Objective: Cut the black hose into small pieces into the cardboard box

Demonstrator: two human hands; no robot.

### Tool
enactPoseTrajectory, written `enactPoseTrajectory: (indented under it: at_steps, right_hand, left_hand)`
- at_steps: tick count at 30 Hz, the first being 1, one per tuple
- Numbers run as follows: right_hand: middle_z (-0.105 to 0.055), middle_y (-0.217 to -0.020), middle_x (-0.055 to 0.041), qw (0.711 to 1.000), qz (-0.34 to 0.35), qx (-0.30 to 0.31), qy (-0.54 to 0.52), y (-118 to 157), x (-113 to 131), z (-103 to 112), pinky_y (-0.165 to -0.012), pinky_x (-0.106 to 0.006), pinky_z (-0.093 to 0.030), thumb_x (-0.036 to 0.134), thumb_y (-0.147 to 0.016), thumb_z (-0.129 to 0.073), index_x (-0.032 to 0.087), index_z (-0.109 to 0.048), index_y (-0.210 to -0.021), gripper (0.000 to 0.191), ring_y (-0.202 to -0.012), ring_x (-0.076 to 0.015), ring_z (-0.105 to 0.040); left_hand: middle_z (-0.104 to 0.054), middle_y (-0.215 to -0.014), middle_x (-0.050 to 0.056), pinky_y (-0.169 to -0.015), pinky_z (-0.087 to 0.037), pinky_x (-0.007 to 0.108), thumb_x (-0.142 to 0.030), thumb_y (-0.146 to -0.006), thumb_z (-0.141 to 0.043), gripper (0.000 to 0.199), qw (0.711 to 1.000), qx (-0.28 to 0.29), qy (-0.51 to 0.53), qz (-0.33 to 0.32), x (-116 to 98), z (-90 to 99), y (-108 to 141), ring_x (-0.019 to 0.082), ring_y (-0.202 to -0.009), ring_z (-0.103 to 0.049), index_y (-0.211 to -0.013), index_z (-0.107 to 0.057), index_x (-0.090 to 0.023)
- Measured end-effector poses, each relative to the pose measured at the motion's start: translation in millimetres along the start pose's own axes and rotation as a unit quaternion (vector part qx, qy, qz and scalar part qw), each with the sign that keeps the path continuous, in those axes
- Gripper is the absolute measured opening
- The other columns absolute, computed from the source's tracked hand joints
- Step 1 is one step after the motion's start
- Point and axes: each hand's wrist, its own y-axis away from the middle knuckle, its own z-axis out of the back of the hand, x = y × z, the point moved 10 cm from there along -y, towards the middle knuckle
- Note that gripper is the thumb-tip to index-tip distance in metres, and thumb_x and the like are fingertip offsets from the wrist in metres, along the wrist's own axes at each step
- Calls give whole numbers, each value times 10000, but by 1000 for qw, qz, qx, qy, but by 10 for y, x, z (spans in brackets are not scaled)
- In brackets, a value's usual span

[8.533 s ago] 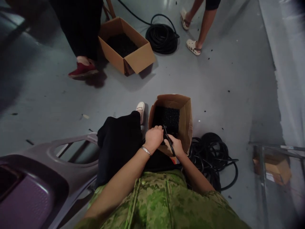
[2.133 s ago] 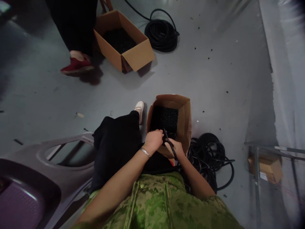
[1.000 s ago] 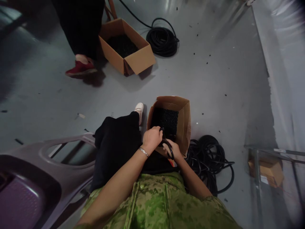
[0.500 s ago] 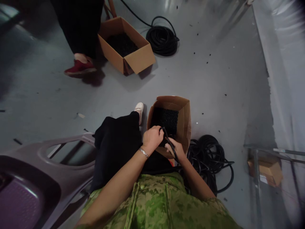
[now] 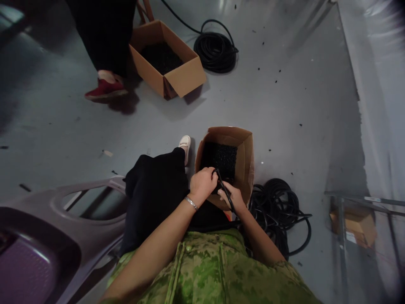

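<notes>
Black slender piece point(image 5: 225, 191), either a tool or a length of hose, slants over the near side of an open cardboard box point(image 5: 246, 157), between the person's two hands. The right hand point(image 5: 234, 196) has its grip clamped on the lower part of it, fingers wrapped around. The left hand point(image 5: 203, 184) is just beside the upper end with its fingers curled in; I cannot make out whether that grip is closed on anything. Small black bits point(image 5: 225, 154) lie in the box, which stands on the grey floor point(image 5: 300, 97). A silvery bracelet point(image 5: 191, 203) circles the left wrist, and a white shoe point(image 5: 184, 143) shows near the box. Right of the box lies a loose tangle of black hose point(image 5: 281, 198), close to the right forearm. Farther off, a second carton point(image 5: 186, 79) holds more dark material, with a neat black coil point(image 5: 212, 54) near it and a co-worker's red shoe point(image 5: 106, 90) to its left. A grey chair point(image 5: 47, 211) with a purple seat is at the left, while a metal frame point(image 5: 342, 228) and a small box point(image 5: 362, 228) are at the right.
</notes>
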Motion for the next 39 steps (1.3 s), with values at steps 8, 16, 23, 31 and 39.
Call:
enactPoseTrajectory:
  at_steps: [8,16,23,31,39]
  right_hand:
    - [-704,-757,-11,1000,8,0,17,-9,-15,-1,-633,-222,-542,349,-910,-586,183,-667,-1244,382,-634,-152,-685]
    - [-741,-847,-38,999,18,-5,35,-23,-41,-2,-698,-247,-561,360,-907,-585,180,-672,-1259,405,-740,-184,-712]
    - [-759,-868,-38,996,44,-28,76,2,-15,15,-710,-234,-549,361,-905,-574,181,-715,-1196,370,-723,-175,-701]
    - [-742,-743,-50,991,37,-42,120,57,-77,-27,-657,-231,-537,371,-918,-549,172,-731,-1173,371,-630,-179,-691]
    - [-768,-839,-59,991,37,-43,122,91,-27,-37,-700,-231,-550,370,-928,-548,185,-717,-1185,359,-701,-189,-714]
  left_hand:
    - [-717,-1154,74,-777,-499,289,-317,-985,-410,354,1000,9,-7,0,-16,-1,12,222,-986,-691,-1196,-682,-235]
    - [-719,-1123,73,-750,-496,292,-314,-984,-411,343,1000,11,-8,-6,-33,-7,10,226,-959,-691,-1165,-690,-231]
    - [-717,-1139,83,-779,-493,281,-317,-988,-406,356,1000,18,-7,3,2,-21,-12,220,-994,-683,-1185,-690,-234]
    - [-720,-1134,72,-787,-494,285,-330,-984,-417,348,1000,28,-10,-6,-10,-54,-21,223,-994,-686,-1163,-701,-239]
    - [-713,-1141,103,-776,-510,313,-313,-991,-390,353,998,45,-40,-5,-40,-65,-7,246,-981,-698,-1155,-679,-196]
